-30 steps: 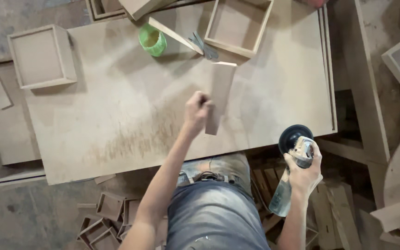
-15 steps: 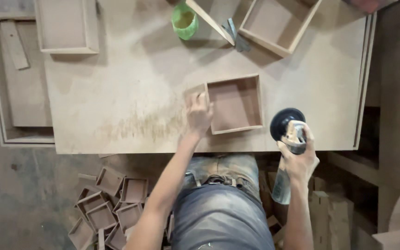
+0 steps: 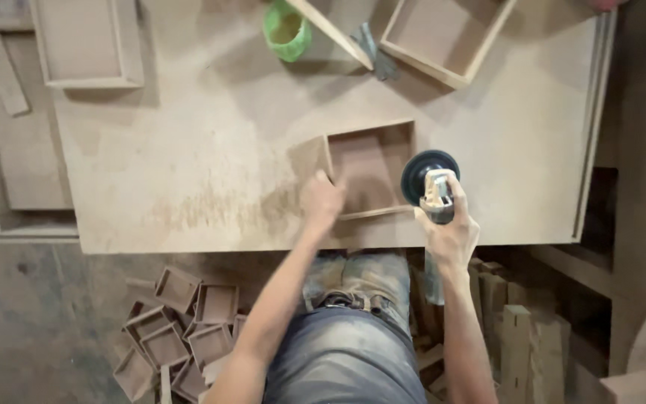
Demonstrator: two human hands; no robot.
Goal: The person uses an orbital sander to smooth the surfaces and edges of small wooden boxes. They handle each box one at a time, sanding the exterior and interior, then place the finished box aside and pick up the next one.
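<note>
My left hand (image 3: 321,200) fingers press on the wooden box (image 3: 368,170) at centre; my right hand (image 3: 450,236) grips the sander (image 3: 431,183). A loose box could skid off the worktop (image 3: 188,164).

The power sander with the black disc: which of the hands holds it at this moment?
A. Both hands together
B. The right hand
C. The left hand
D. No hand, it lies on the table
B. The right hand alone grips the power sander at the table's near edge, while the left hand rests on the small wooden box.
</note>
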